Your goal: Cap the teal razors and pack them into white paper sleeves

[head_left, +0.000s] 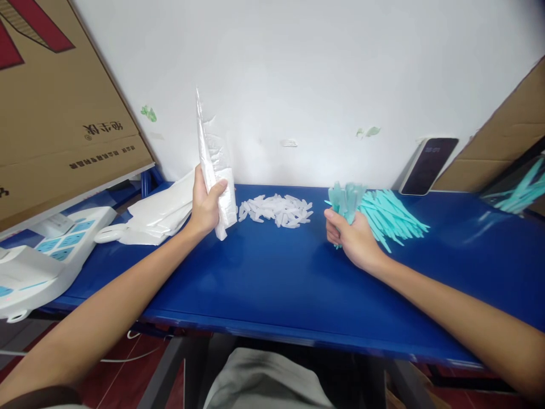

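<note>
My left hand (206, 204) is closed around a white plastic bag (218, 165), held upright above the blue table (264, 278). My right hand (355, 236) grips a bunch of flat teal strips (347, 199), whose upper ends stick out above the fingers. Just beyond it lies a fanned pile of similar teal strips (392, 218) on the table. Between my hands sits a heap of small whitish translucent pieces (276, 210). Behind my left forearm are stacked white bags (162, 210).
A white power strip (85, 227) with blue sockets lies at the left, below a large cardboard box (63, 113). A phone (430, 166) leans against the white wall (298, 85). At the far right, a clear bag of teal strips (522, 190) stands near more cardboard (502, 142).
</note>
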A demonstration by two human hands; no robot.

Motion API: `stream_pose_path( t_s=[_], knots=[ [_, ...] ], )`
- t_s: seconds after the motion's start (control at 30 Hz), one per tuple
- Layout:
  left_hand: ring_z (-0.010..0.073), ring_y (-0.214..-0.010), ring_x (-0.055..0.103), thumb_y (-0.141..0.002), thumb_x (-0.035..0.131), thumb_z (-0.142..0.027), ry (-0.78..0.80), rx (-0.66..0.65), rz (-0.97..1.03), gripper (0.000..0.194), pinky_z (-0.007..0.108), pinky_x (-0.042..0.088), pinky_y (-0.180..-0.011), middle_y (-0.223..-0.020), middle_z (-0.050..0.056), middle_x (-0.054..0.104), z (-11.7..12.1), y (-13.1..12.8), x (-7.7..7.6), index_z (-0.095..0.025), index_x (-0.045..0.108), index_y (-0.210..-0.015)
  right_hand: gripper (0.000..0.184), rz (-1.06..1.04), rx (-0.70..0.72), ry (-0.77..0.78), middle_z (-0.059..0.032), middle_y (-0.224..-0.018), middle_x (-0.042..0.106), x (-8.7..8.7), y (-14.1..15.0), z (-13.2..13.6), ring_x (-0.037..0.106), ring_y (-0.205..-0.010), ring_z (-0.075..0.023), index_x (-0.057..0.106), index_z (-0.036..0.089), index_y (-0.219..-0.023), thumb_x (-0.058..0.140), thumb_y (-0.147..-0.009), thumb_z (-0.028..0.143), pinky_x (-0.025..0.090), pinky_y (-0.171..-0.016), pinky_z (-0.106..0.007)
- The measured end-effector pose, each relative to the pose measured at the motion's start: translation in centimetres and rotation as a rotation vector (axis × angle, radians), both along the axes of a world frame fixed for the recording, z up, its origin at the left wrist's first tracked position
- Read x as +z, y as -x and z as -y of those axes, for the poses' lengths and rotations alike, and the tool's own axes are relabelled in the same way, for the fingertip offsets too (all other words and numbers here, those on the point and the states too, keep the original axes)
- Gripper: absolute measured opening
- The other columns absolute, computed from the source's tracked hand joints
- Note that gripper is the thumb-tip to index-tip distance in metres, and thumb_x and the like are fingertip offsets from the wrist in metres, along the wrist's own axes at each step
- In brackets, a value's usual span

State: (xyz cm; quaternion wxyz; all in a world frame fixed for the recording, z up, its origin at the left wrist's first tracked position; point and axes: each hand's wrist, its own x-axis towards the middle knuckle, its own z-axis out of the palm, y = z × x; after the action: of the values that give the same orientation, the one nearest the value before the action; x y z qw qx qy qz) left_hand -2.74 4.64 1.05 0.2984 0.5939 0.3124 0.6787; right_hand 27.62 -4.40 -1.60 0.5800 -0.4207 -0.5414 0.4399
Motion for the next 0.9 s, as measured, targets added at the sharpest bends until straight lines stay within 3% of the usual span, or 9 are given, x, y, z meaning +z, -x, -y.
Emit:
stream_pose_path(
  t_s=[0.23,0.37,0.43,0.57,0.73,0.9],
  knots=[
    [0.0255,-0.086,0.071,-0.075,0.076,-0.047,0.157,-0.124,0.118,0.05,0.035,0.058,-0.071,-0.112,0.01,0.073,1.1,-0.9,1.2,-0.019,0.065,-0.115,0.046,0.268,-0.027,-0.137,0.0037,-0.058,0.051,0.3,-0.5,-0.1,0.05,-0.056,-0.0139,0.05,0.024,-0.069,0.069,-0.094,0.058,0.044,-0.061,-0.032],
    [0.0238,-0.081,0.069,-0.072,0.075,-0.054,0.264,-0.159,0.157,0.053,0.031,0.055,-0.063,-0.102,0.011,0.074,1.4,-1.1,1.5,-0.014,0.07,-0.106,0.043,0.239,-0.027,-0.157,0.004,-0.057,0.051,0.2,-0.6,-0.2,0.056,-0.057,-0.0162,0.052,0.025,-0.071,0.067,-0.095,0.058,0.052,-0.069,-0.036],
    [0.0248,-0.081,0.07,-0.07,0.075,-0.054,0.293,-0.167,0.165,0.052,0.031,0.054,-0.062,-0.094,0.01,0.074,1.5,-1.1,1.5,-0.014,0.071,-0.104,0.045,0.183,-0.027,-0.142,0.0055,-0.055,0.048,0.2,-0.5,-0.2,0.053,-0.052,-0.0149,0.05,0.025,-0.071,0.071,-0.092,0.059,0.051,-0.063,-0.034],
    [0.0255,-0.081,0.07,-0.066,0.08,-0.047,0.362,-0.21,0.201,0.049,0.032,0.056,-0.063,-0.085,0.008,0.073,1.6,-1.2,1.6,-0.012,0.073,-0.099,0.052,0.202,-0.052,-0.08,0.007,-0.051,0.043,0.3,-0.4,0.0,0.041,-0.046,-0.0114,0.047,0.024,-0.066,0.08,-0.082,0.062,0.036,-0.048,-0.03],
    [0.0238,-0.083,0.071,-0.065,0.084,-0.036,0.455,-0.297,0.337,0.038,0.033,0.061,-0.074,-0.085,0.007,0.073,2.2,-1.8,2.1,-0.013,0.069,-0.091,0.054,0.346,-0.047,-0.049,0.0052,-0.05,0.044,0.2,-0.3,0.1,0.042,-0.047,-0.0129,0.048,0.024,-0.063,0.075,-0.082,0.067,0.037,-0.05,-0.031],
    [0.0234,-0.087,0.073,-0.07,0.086,-0.041,0.543,-0.402,0.358,0.045,0.034,0.061,-0.081,-0.087,0.005,0.074,3.1,-2.6,2.2,-0.016,0.067,-0.103,0.046,0.63,-0.003,-0.137,0.0027,-0.056,0.047,0.3,0.0,0.1,0.039,-0.053,-0.0133,0.046,0.023,-0.061,0.067,-0.088,0.053,0.033,-0.055,-0.031]
  ],
)
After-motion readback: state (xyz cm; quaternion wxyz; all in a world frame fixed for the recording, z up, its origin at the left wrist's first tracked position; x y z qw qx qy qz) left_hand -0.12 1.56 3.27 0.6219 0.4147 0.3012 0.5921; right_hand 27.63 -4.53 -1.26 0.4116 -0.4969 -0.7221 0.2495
